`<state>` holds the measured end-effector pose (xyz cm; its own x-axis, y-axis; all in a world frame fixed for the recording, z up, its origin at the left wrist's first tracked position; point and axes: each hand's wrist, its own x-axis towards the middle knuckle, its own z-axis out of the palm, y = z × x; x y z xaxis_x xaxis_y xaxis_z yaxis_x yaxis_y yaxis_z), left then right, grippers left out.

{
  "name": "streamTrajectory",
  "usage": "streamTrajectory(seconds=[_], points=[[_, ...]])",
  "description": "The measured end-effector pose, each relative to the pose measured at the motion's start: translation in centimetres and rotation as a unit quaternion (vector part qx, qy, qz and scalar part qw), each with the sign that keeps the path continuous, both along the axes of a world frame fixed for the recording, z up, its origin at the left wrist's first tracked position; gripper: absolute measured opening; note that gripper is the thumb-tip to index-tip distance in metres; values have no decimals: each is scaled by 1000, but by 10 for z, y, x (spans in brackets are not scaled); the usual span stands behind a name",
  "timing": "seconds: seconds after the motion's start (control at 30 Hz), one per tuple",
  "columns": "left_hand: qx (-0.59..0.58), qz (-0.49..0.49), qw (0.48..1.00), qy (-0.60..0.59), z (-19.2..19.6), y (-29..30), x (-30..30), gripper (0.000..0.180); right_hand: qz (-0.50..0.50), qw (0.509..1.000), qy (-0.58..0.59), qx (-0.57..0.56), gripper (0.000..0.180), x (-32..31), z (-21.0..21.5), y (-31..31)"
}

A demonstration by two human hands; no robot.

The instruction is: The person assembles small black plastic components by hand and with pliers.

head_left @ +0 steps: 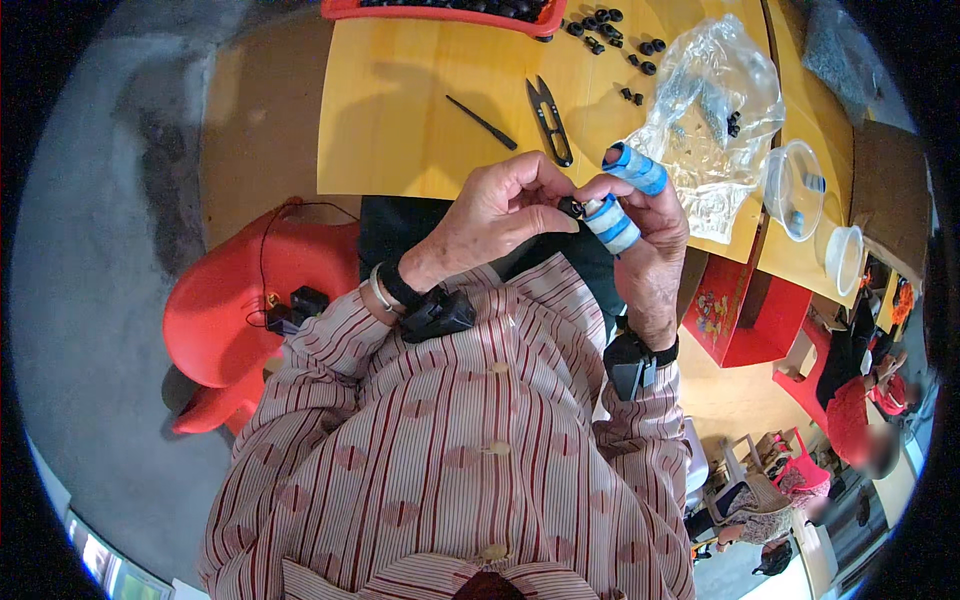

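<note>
My left hand (508, 212) pinches a small black part (571, 207) between thumb and fingers, in front of the table's near edge. My right hand (648, 225) meets it there, its blue-and-white wrapped thumb and index finger closed at the part's right side. A pale bit shows between the hands; what it is I cannot make out. Beyond them lie black thread snips (541, 98) with their blades pointing away, and a thin dark pointed tool (482, 122) to their left. Several small black pieces (606, 30) are scattered at the far side.
A red tray (440, 13) of black pieces stands at the far edge. On the right are a crumpled clear plastic bag (700, 100), a clear tub (793, 190) and a white-rimmed tub (844, 260). A red stool (215, 310) is at my left. Other people sit farther right.
</note>
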<state>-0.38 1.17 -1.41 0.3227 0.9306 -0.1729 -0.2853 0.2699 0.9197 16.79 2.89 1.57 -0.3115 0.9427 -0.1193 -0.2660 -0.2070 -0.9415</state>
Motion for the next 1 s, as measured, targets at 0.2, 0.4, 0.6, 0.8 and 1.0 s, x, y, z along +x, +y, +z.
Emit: streamTrajectory(seconds=[0.2,0.4,0.6,0.8,1.0], points=[[-16,-13,1000,-13,2,-1,-1,22,6,999,-35,24,41,0,2,0],[-1,-4,1000,-12,2,-1,-3,19,12,991,-111,73,41,1,5,1],[-36,-22,998,-41,-1,0,-5,19,9,982,-167,87,41,1,5,-1],[-46,-6,996,-72,-8,-2,-5,19,24,959,-229,167,41,3,4,-2],[-66,-5,997,-38,-6,2,-10,19,17,965,-212,152,38,13,5,-5]])
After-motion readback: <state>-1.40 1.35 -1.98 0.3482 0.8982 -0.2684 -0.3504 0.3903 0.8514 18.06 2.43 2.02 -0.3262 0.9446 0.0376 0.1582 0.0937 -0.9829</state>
